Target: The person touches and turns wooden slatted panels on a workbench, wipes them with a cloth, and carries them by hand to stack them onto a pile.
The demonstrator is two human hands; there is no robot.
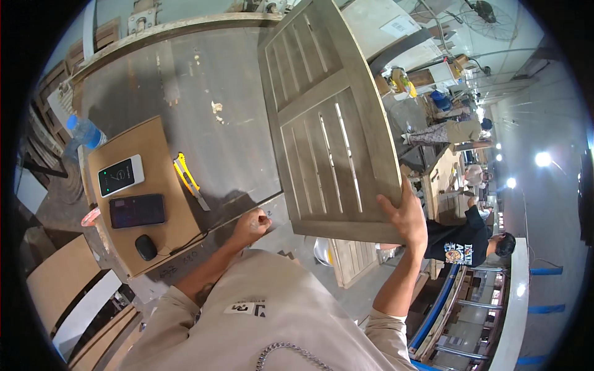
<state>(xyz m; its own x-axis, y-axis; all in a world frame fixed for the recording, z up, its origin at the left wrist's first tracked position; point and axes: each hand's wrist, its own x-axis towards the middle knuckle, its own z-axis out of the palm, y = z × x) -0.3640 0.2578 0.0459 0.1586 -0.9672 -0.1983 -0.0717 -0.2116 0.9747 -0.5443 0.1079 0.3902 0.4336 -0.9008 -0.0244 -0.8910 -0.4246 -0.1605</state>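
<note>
Slatted panel [315, 98], prob. stiff, heavyish, I'd hold by its edges: R hand [405, 217] grips one, L hand [250, 226] curled.

White lamps [543, 159] glare at right; fisheye distortion bends edges near the rim.

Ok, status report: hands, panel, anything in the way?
Right hand gripping wooden panel by its edge. Left hand curled, contents unclear. Panel on edge, overhanging table. Yellow knife lies left of panel, not touching.
</note>
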